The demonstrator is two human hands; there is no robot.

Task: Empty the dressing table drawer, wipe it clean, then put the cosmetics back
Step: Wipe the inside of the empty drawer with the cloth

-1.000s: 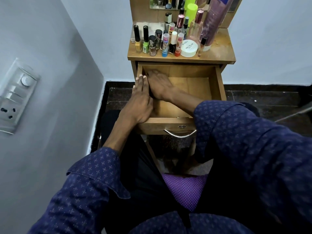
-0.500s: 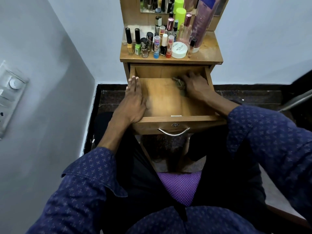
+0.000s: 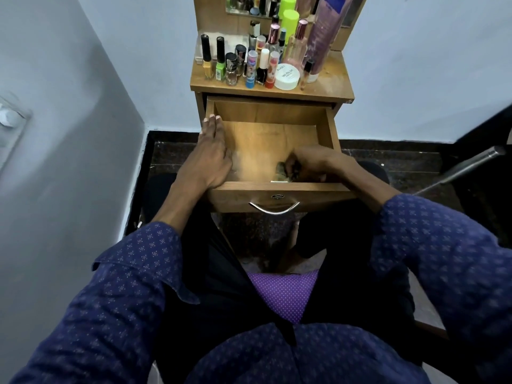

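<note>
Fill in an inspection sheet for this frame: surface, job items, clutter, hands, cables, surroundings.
Surface: dressing table top crowded at left and centre, bare wood at right.
Job items: drawer pulled open, no cosmetics inside; cosmetics standing on top; cloth at the drawer's front right.
Clutter: nothing seen.
Hands: left hand lies flat on the drawer's left wall; right hand grips the cloth.
Cables: nothing seen.
Surroundings: switch plate on left wall; purple cushion below.

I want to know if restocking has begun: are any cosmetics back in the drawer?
No: the drawer holds only the right hand with its cloth; the bottles stand on the tabletop.
</note>
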